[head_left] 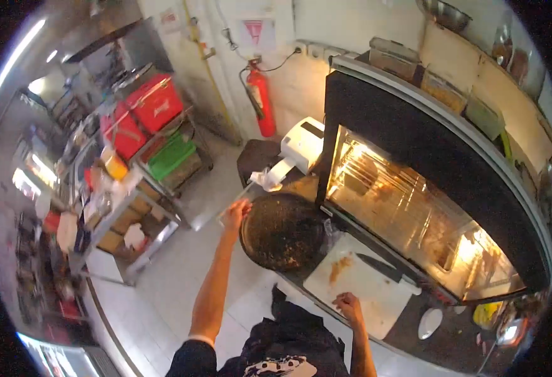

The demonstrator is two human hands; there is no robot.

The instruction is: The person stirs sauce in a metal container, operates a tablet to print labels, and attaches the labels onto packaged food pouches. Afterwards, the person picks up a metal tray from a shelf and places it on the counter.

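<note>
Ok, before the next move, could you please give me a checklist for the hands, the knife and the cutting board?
1. Knife lying on the cutting board, out of both hands: ok.
2. Board surface clean: not ok, brown residue marks it.
3. Right hand apart from the knife: ok, it is over the board's near side.
4. Left hand empty: cannot tell, its grip is too blurred.
5. Round black pan fully supported underneath: cannot tell, its underside is hidden.
</note>
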